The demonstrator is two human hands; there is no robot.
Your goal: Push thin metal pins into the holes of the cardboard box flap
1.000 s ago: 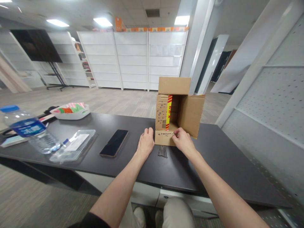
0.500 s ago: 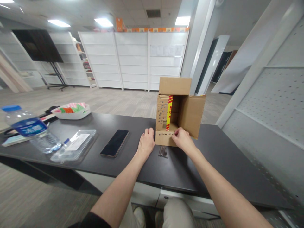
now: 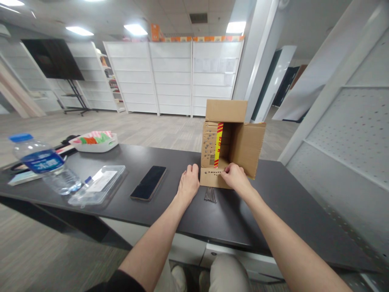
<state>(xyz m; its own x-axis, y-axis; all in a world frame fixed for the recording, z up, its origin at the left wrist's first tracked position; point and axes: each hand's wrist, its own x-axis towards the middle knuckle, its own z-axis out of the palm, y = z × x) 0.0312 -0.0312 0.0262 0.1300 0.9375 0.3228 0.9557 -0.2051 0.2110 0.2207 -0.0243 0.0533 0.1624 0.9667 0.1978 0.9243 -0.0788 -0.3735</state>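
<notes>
Holes [image 3: 214, 172] already dot the near carton flap [image 3: 211, 181]; fasteners [image 3: 210, 195] lie loose. Right hand [image 3: 236, 177] pinches narrowly, contents hidden; left hand [image 3: 189, 181] grip unclear.

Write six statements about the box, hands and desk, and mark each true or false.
1. The bottle has a blue cap. True.
2. The right hand is on the bottle. False: it is at the lower flap of the box.
3. The nails lie on the desk in front of the flap. True.
4. The phone lies right of the box. False: it lies left of the left hand.
5. The box is closed. False: it stands open.
6. The left hand is beside the box. True.
</notes>
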